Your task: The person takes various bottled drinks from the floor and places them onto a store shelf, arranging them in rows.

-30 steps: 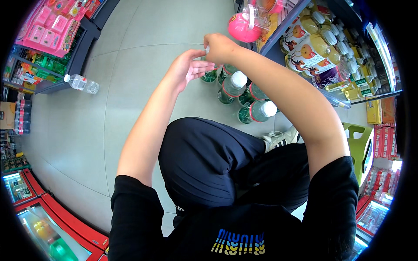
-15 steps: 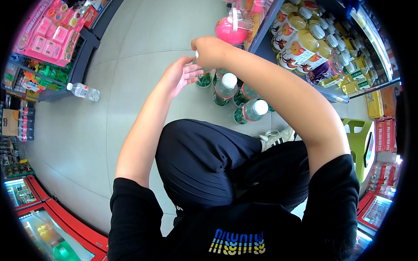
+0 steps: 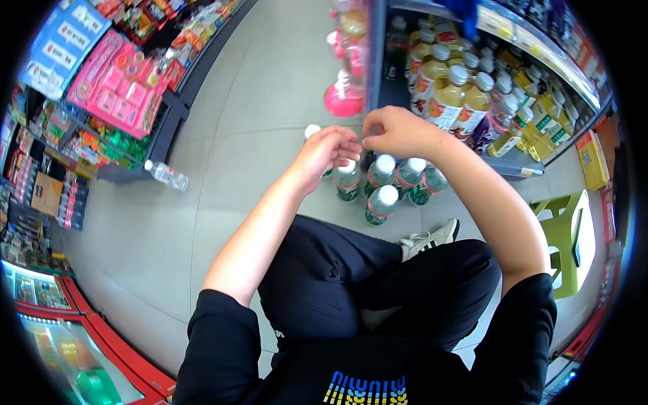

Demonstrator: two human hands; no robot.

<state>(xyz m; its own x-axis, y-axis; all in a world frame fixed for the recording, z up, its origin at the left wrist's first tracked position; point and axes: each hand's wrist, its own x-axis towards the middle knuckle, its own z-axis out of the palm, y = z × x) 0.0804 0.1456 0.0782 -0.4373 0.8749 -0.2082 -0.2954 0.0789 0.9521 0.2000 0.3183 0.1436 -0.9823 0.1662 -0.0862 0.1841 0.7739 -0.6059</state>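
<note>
Several clear green bottles with white caps and red rings stand grouped on the floor before my knees; the nearest bottle (image 3: 381,206) is at the front of the group. My left hand (image 3: 327,155) hovers over the group's left side, fingers loosely spread and slightly curled, nothing in it. It partly covers a bottle whose white cap (image 3: 312,131) shows beyond it. Above the back of the group is my right hand (image 3: 399,133), its thumb and bent forefinger apart, with no object visible between them. The two hands face each other without touching.
An open shelf (image 3: 516,167) of yellow and purple drink bottles (image 3: 451,101) stands at the right. A pink ball-shaped item (image 3: 343,100) hangs at its edge. A clear bottle (image 3: 167,175) lies on the floor at left. A green stool (image 3: 574,253) is at the right.
The view has shifted. My right hand has drawn back from the far-left bottle's white cap toward the right, and a gap has opened between my hands. The bottles appear still standing.
</note>
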